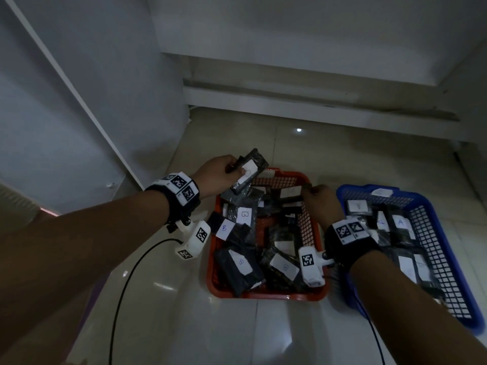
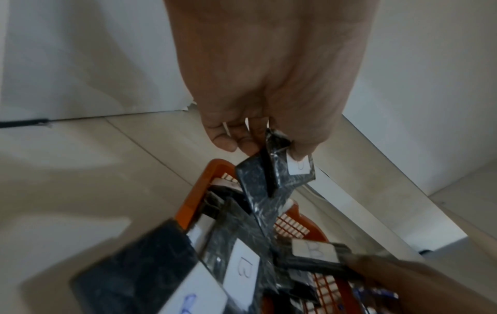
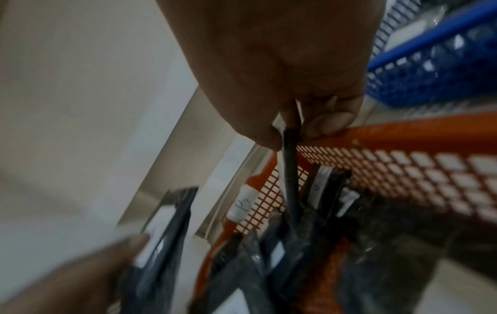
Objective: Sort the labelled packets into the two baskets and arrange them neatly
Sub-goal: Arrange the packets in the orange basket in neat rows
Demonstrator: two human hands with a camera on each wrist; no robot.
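From the head view, a flat black packet with a white label is gripped by the left hand above the red mesh basket; the blue mesh basket is beside it on glossy floor tiles. In the left wrist view, crinkled film is pinched by curled fingers. In the blurred right wrist view, a thin dark packet edge is pinched by the right hand; its label is hidden.

Fingers round packet, perhaps B-labelled

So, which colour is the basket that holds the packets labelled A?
Blue basket, with a mesh wall; the head view shows it best.
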